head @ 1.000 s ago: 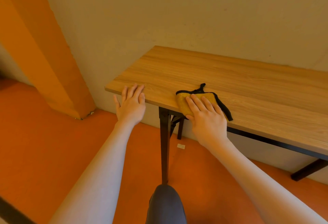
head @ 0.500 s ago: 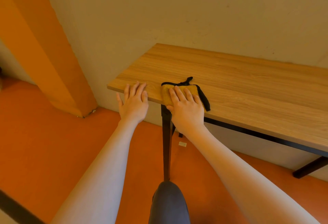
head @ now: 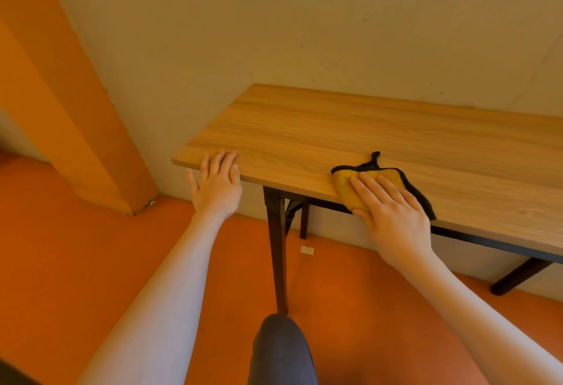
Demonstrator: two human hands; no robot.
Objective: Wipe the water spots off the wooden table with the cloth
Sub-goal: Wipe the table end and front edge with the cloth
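Right hand (head: 393,217) with straight fingers close together presses our yellow cloth (head: 350,189) (black-edged) flat at the wooden table (head: 335,128) front edge, at 3 o'clock of our left hand (head: 217,185), fingers straight, resting on the near corner.

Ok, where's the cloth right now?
In the head view the yellow cloth lies on the wooden table at its near edge, pressed flat under the right hand, right of the table leg.
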